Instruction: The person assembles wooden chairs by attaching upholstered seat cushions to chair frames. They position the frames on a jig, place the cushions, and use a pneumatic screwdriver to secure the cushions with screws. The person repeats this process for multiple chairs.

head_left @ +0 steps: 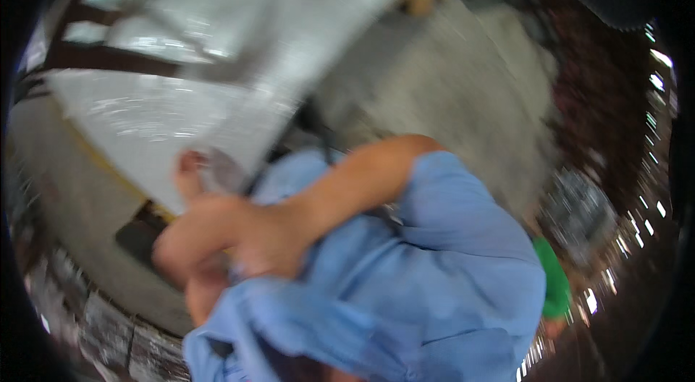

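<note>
Blue cloth (434,288) bunched under your hands: right hand (253,234) clenched on it, left hand (206,295) mostly hidden, grip unclear. Grey bench (166,121) edge just beyond.

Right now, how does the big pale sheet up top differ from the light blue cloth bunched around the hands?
The big pale sheet looks whitish grey and glossy; the light blue cloth is matte blue. The sheet lies spread and fairly flat across the upper left; the cloth is crumpled in folds at the lower middle. The right hand grips the cloth, while the sheet's lower corner sits by the fingers, contact unclear. The left hand is mostly hidden. Both are motion-blurred.
</note>
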Action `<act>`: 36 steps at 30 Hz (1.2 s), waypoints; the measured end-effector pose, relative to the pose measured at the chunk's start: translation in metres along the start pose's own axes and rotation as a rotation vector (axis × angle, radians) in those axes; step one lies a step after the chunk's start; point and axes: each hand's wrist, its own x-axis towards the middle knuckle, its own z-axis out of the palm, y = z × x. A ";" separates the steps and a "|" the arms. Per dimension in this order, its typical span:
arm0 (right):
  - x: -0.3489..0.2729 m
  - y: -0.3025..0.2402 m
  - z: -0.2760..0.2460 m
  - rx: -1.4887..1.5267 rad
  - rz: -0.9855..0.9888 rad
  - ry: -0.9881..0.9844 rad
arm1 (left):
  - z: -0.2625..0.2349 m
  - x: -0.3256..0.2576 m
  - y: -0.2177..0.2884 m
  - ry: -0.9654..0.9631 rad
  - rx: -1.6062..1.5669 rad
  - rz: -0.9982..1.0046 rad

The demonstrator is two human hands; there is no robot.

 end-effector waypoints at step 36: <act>-0.278 -0.412 -0.234 -0.730 -0.039 0.568 | 0.509 0.069 0.249 -0.921 0.600 0.033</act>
